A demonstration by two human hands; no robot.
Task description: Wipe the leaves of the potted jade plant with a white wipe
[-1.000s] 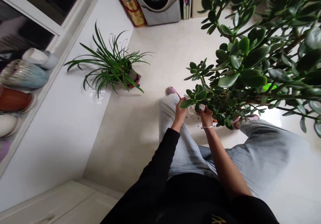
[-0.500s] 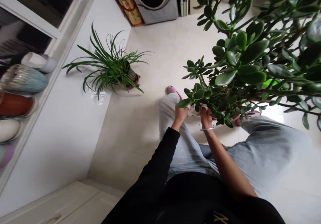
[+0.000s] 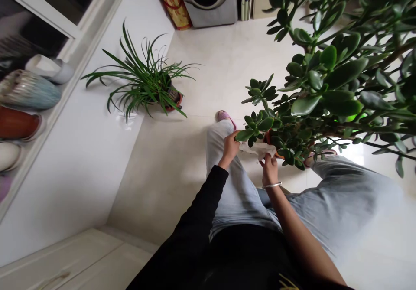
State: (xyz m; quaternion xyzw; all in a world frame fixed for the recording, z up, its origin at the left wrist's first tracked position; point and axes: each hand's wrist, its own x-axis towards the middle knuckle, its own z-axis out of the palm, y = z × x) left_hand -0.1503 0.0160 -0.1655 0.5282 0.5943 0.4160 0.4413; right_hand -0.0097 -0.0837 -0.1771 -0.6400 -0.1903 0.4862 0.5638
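While both hands pinch a white cloth between them, the left hand at one end and the right hand, a bangle at its wrist, at the other, a jade plant spreads above. Its terracotta pot sits just beyond the cloth, between pink slippers.

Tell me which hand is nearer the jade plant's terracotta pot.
The right hand is nearer: it is just below the terracotta pot, at the edge of a white cloth. The left hand is farther off, to the pot's left, at the cloth's other end.
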